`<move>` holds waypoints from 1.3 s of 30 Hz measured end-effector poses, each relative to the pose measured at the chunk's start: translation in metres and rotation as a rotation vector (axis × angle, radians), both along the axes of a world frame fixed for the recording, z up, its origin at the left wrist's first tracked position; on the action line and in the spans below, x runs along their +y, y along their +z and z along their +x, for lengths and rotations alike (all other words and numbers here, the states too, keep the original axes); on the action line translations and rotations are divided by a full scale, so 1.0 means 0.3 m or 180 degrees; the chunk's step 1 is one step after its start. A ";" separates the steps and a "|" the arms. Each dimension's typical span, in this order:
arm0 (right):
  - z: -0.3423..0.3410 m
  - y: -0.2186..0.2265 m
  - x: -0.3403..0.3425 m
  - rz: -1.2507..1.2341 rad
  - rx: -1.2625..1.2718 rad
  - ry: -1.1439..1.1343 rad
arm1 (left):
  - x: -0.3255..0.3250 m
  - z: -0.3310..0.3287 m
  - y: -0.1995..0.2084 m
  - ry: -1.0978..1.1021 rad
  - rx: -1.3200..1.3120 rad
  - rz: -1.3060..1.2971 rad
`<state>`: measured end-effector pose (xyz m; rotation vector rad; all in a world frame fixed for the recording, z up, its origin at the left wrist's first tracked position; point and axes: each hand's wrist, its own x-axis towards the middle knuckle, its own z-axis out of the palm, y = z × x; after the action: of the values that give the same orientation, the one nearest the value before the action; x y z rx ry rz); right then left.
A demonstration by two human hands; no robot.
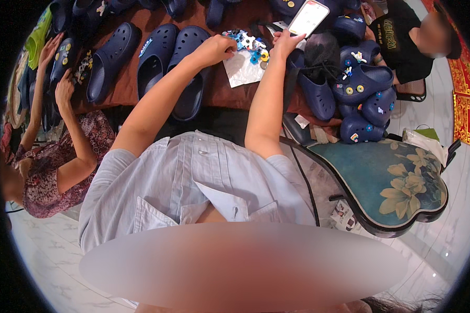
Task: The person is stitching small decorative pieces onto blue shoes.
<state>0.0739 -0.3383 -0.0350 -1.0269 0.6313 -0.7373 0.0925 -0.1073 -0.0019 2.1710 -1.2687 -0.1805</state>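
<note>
My right hand (284,46) is closed around a white phone (309,19) with a lit screen, raised over the table. My left hand (217,50) is at the left edge of a small heap of shoe charms (245,39) in white, blue, black and yellow. Its fingers are curled together, and whatever is between them is hidden. The charms lie at the upper end of a crumpled white plastic bag (243,72). Just left of my left hand, several navy clogs stand in a row, the closest one (189,44) partly behind my forearm.
Navy clogs with charms (363,83) are piled at the right beside a dark mesh bag (321,50). A brown cloth (214,94) covers the table. A chair with a floral seat (357,177) stands near right. A co-worker at left handles a charm-covered clog (63,58); another person (402,41) sits at right.
</note>
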 end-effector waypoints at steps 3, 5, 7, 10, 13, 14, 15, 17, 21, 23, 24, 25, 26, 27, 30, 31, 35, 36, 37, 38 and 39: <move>0.000 0.004 -0.002 -0.0094 0.0109 0.0005 | -0.002 0.003 -0.003 0.0000 0.0003 0.0001; 0.003 0.005 -0.007 -0.0063 0.0204 -0.0083 | -0.003 0.004 -0.004 0.0006 -0.0023 -0.0007; 0.010 0.001 -0.013 -0.0085 0.0218 -0.0119 | -0.002 0.003 -0.005 0.0088 -0.0123 0.0015; 0.042 -0.003 -0.036 -0.0336 -0.0182 -0.0199 | -0.002 0.005 -0.005 0.0089 -0.0131 -0.0004; 0.064 -0.011 -0.065 -0.0637 0.0179 -0.0294 | -0.006 0.006 -0.006 0.0098 -0.0125 0.0022; 0.069 -0.012 -0.075 -0.0777 0.0363 -0.0282 | -0.007 0.007 -0.005 0.0032 -0.0080 0.0031; 0.072 -0.012 -0.082 -0.1027 0.0433 -0.0218 | -0.006 0.006 -0.005 0.0037 -0.0068 0.0037; 0.083 -0.005 -0.090 -0.0967 0.0558 -0.0293 | -0.004 0.008 -0.003 0.0040 -0.0054 0.0045; 0.055 0.017 -0.070 -0.0813 0.0190 -0.0247 | -0.005 0.005 -0.003 0.0014 -0.0053 -0.0017; 0.040 0.034 -0.049 -0.0616 0.0104 -0.0284 | -0.006 0.008 -0.003 0.0011 -0.0020 -0.0002; 0.027 0.038 -0.034 -0.0582 -0.0189 -0.0212 | -0.005 0.007 -0.002 0.0042 -0.0010 0.0020; 0.011 0.039 -0.017 -0.0487 -0.0053 -0.0278 | -0.005 0.005 -0.003 0.0111 -0.0071 -0.0017; -0.004 0.040 -0.001 -0.0289 -0.0028 -0.0095 | -0.005 0.003 -0.002 0.0067 0.0000 0.0043; -0.016 0.038 0.013 -0.0146 -0.0142 0.0148 | -0.005 0.004 -0.002 0.0057 -0.0007 0.0003; -0.034 0.031 0.054 -0.0022 0.0009 0.0202 | -0.005 0.007 0.000 0.0025 -0.0014 0.0009; -0.038 0.028 0.066 -0.0030 -0.0115 0.0317 | -0.004 0.006 0.000 0.0057 -0.0104 -0.0003; -0.037 0.021 0.086 0.0261 -0.0186 0.0464 | -0.005 0.004 -0.005 0.0062 -0.0051 0.0015; -0.033 0.020 0.085 0.0339 -0.0175 0.0466 | -0.005 0.005 -0.006 0.0039 -0.0085 -0.0023; -0.030 0.019 0.080 0.0373 -0.0029 0.0402 | -0.005 0.008 -0.008 0.0069 -0.0163 -0.0081; -0.027 0.018 0.074 0.0455 -0.0053 0.0407 | -0.005 0.008 -0.009 0.0010 -0.0119 -0.0056; -0.023 0.016 0.066 0.0515 -0.0222 0.0471 | -0.005 0.010 -0.010 0.0011 -0.0114 -0.0055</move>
<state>0.0670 -0.3185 -0.0303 -0.8850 0.5394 -0.5801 0.0954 -0.1088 -0.0050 2.1705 -1.2816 -0.1292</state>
